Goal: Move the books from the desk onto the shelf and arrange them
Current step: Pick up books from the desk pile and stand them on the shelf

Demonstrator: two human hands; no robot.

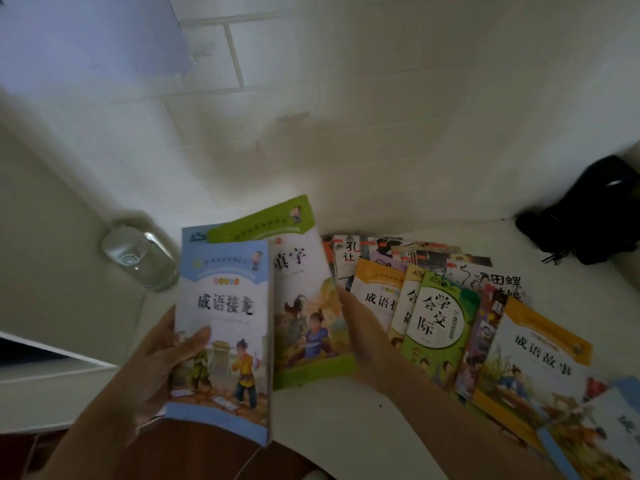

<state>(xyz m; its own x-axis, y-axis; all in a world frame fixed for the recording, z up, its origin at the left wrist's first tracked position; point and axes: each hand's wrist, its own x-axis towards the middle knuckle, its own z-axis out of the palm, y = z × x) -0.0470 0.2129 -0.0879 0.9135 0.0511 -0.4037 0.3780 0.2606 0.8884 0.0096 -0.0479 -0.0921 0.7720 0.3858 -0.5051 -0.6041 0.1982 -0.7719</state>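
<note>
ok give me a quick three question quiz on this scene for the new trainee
1. True or false: the left hand holds the blue book with its thumb on the cover.
2. Multiple choice: the right hand touches A) the black bag, B) the green-edged book, C) the glass jar.
3. Fill in: the remaining books lie fanned out and overlapping on the white ____.

Key
1. True: the left grip is curled round the blue book.
2. B
3. Desk

Blue book (225, 327) held up; others (450, 317) fanned on desk (346, 420).
</note>
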